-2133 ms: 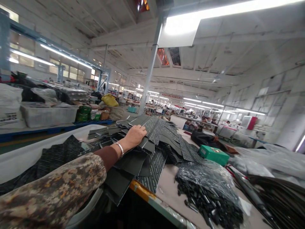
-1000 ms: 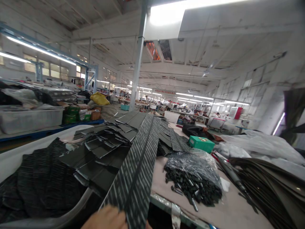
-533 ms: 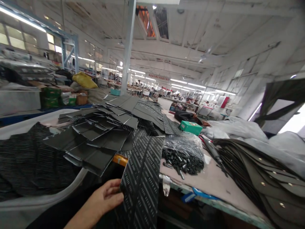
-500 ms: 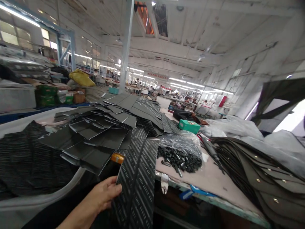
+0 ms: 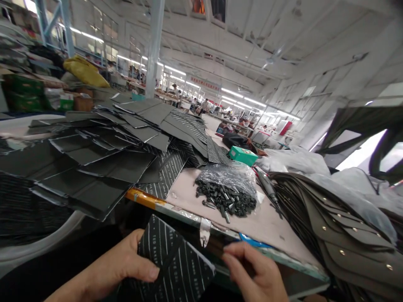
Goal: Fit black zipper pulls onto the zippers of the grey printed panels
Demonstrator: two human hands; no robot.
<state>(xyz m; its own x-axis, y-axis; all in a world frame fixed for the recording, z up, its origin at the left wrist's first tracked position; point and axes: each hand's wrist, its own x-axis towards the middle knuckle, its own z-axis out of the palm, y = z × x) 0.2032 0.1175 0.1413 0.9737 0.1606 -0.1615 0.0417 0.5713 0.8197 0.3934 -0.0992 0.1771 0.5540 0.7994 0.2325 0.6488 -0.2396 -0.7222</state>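
The black panel [image 5: 171, 256] carries thin white stripes and short white dashes, crossed by one plain black band. Beyond it, the heap of panels [image 5: 103, 167] is mostly flat charcoal grey, with a black-and-white striped piece [image 5: 165, 172] showing. A teal box [image 5: 242, 156] and a yellow sack [image 5: 83, 72] add colour, as does an orange strip [image 5: 141, 198] along the silvery table edge [image 5: 189, 216].

Pile of cut panels [image 5: 103, 167] is laid on left of worktable [image 5: 261, 226]. Bag of small parts [image 5: 226, 195] is set just right of pile; box [image 5: 243, 156] is placed behind bag. Stack of riveted panels [image 5: 343, 235] is kept further right.
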